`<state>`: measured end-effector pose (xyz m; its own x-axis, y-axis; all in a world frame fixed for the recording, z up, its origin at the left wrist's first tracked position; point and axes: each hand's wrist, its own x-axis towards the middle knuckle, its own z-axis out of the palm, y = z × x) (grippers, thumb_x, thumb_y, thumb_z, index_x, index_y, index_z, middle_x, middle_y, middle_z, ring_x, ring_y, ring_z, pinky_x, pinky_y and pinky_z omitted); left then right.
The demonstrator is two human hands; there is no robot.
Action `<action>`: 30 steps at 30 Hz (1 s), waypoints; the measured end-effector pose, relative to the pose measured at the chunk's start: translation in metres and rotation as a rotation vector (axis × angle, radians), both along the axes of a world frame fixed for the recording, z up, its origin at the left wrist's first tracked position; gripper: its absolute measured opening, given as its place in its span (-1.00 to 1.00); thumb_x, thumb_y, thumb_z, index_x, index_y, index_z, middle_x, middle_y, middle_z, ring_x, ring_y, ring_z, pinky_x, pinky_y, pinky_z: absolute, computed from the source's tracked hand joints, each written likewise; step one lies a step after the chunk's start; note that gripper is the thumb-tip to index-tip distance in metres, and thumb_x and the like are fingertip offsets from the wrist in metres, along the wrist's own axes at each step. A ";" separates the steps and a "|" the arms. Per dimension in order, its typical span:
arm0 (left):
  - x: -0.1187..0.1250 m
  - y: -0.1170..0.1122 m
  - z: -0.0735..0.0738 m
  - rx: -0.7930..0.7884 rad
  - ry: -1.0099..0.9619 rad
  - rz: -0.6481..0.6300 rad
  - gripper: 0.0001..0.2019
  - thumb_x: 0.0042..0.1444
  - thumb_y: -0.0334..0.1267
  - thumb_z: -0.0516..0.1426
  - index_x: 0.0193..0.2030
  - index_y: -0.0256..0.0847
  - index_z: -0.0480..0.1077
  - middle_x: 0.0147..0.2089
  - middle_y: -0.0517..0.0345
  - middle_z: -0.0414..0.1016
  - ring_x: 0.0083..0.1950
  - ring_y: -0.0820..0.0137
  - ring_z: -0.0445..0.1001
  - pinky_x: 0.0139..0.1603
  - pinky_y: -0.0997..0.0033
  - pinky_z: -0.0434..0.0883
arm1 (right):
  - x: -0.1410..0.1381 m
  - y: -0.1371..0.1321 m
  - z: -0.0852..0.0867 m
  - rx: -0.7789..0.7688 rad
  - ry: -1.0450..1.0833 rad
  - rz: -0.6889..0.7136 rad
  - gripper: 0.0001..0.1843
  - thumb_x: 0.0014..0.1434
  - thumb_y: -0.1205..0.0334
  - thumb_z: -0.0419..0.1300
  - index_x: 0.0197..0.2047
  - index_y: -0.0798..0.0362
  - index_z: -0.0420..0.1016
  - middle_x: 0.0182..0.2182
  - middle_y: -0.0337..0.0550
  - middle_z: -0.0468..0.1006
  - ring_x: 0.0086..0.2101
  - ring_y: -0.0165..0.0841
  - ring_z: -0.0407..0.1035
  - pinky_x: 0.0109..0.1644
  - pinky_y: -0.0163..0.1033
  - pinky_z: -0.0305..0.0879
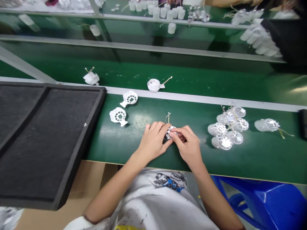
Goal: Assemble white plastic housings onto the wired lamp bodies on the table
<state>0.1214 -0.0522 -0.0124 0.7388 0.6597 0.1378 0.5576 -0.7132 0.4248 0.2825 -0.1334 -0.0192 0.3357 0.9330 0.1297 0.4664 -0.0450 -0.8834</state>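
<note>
My left hand (pixel 153 139) and my right hand (pixel 188 143) meet over the green bench top (pixel 148 153), both closed round one small white lamp part (pixel 171 131) with thin wires (pixel 168 117) sticking up behind it. Fingers of both hands pinch its round face; most of its body is hidden. To the right lies a cluster of several white lamp housings (pixel 227 127), with one more housing (pixel 266 124) lying apart. Two flat white slotted discs (pixel 129 98) (pixel 118 115) lie to the left of my hands.
A black foam tray (pixel 48 134) fills the left. Beyond a metal rail (pixel 192 97), the green belt carries two white parts (pixel 91 77) (pixel 154 84). Further shelves hold more white housings (pixel 165 11). A blue plastic stool (pixel 266 201) stands at lower right.
</note>
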 end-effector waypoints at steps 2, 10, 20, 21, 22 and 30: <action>-0.006 -0.003 0.002 0.014 0.003 -0.002 -0.59 0.46 0.02 0.10 0.31 -0.13 0.35 0.20 0.00 0.53 0.12 0.15 0.46 0.03 0.10 0.28 | -0.004 0.005 0.000 -0.013 0.023 0.027 -0.87 0.36 0.11 0.36 -0.08 -0.09 0.72 -0.31 -0.26 0.41 -0.37 -0.40 0.32 -0.28 -0.25 0.28; -0.127 0.047 0.014 0.315 -0.041 0.374 -0.59 0.31 -0.32 0.14 0.28 -0.18 0.42 0.21 -0.13 0.55 0.45 -0.06 0.29 0.49 -0.19 0.15 | -0.012 0.010 -0.001 0.012 0.004 -0.005 -0.88 0.34 0.10 0.38 -0.21 -0.08 0.72 -0.43 -0.32 0.31 -0.44 -0.41 0.22 -0.32 -0.24 0.20; -0.061 -0.035 0.022 -0.845 -0.820 0.353 -0.66 0.35 -0.09 0.26 0.21 -0.09 0.56 0.02 0.01 0.65 0.01 0.24 0.62 0.10 0.26 0.54 | -0.002 -0.015 0.042 0.314 -0.375 0.389 -0.12 0.23 0.06 0.48 0.50 -0.09 0.22 0.21 0.10 0.45 0.16 -0.06 0.43 0.17 0.06 0.51; -0.048 -0.039 0.023 -0.967 -0.873 0.317 -0.64 0.38 -0.08 0.23 0.23 -0.12 0.54 0.01 -0.01 0.65 -0.01 0.25 0.63 0.06 0.28 0.55 | 0.000 -0.013 0.046 0.322 -0.390 0.403 -0.12 0.24 0.06 0.48 0.50 -0.09 0.22 0.21 0.10 0.48 0.15 -0.06 0.45 0.20 0.07 0.50; -0.039 -0.040 0.023 -1.023 -0.902 0.288 -0.62 0.41 -0.09 0.20 0.28 -0.13 0.49 0.02 -0.03 0.64 -0.01 0.26 0.63 0.06 0.27 0.55 | 0.004 -0.009 0.048 0.322 -0.396 0.399 -0.16 0.25 0.08 0.47 0.49 -0.09 0.24 0.18 0.07 0.51 0.13 -0.08 0.47 0.21 0.07 0.50; -0.028 -0.014 0.000 -0.226 -0.260 0.131 -0.17 0.25 -0.26 0.25 0.58 -0.08 -0.02 0.37 -0.10 0.37 0.37 0.03 0.30 0.43 -0.16 0.23 | 0.031 0.021 0.036 0.099 -0.357 0.419 -0.51 0.30 0.06 0.40 0.25 -0.06 0.49 0.09 -0.02 0.62 0.09 -0.09 0.51 0.23 0.08 0.47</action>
<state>0.0934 -0.0660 -0.0126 0.6056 0.7815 0.1501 0.4904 -0.5151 0.7030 0.3133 -0.1121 0.0168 -0.1421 0.9547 0.2614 0.6977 0.2839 -0.6578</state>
